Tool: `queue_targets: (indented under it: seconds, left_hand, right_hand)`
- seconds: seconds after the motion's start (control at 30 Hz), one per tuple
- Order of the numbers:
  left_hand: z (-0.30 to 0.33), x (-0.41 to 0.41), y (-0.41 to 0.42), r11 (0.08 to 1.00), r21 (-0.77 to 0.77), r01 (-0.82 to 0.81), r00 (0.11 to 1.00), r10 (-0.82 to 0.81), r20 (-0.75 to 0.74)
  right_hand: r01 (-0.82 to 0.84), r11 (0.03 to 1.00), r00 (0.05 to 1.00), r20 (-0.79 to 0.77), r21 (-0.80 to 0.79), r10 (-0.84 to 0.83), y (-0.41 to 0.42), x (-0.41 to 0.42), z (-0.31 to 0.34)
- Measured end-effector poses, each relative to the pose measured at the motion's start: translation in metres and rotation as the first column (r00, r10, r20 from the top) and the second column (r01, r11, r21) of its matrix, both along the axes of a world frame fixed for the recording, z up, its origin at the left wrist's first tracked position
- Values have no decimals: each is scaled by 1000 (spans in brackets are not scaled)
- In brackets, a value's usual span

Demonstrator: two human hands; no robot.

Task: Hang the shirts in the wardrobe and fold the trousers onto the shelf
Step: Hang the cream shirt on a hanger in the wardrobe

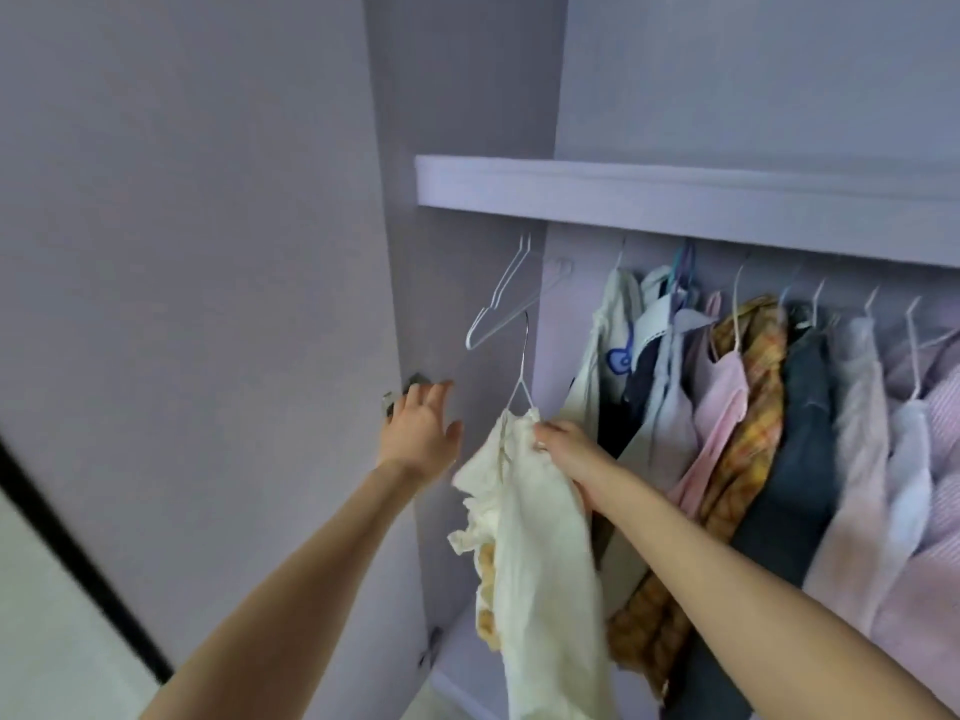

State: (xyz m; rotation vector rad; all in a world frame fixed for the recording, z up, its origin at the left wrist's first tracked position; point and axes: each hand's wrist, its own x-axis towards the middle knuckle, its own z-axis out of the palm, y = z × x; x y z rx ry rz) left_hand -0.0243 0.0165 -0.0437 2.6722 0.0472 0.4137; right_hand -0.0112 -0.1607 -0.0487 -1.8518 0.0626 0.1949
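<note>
- Shirt (535,517): cream, light, limp; hangs on a wire hanger (521,379) before the wardrobe rail.
- Right hand (569,457) pinches its collar; gripping the hanger neck would likely steady it.
- Left hand (421,433): fingers spread, free.

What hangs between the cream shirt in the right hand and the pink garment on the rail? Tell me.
In the head view, between the cream shirt and the pink garment hang a white top with a blue print and a pale lilac shirt.

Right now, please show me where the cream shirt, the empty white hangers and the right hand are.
cream shirt (540,537), head view, middle of its cloth.
empty white hangers (501,298), head view, sloping arm.
right hand (569,454), head view, back of hand.
</note>
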Motion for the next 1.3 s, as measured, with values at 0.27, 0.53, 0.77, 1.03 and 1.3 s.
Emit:
queue_targets:
  seconds: [0.27, 0.53, 0.77, 1.03, 1.3]
  left_hand:
    - [66, 96, -9, 995, 92, 49, 956, -74, 283]
    - [83, 194, -20, 960, 280, -19, 856, -129, 501]
    - [72, 211, -20, 975, 219, 32, 791, -158, 591]
    - [81, 182, -2, 963, 198, 185, 830, -260, 493]
    - [29, 100, 29, 971, 23, 239, 932, -236, 274]
  right_hand:
    - [185, 969, 969, 134, 167, -208, 16, 106, 39]
    - [352, 925, 856, 352, 141, -379, 18, 207, 42]
    - [462, 887, 862, 241, -13, -445, 10, 246, 34]
    - [464, 886, 864, 231, -15, -448, 25, 206, 20]
    - [317, 928, 901, 367, -196, -230, 67, 87, -1]
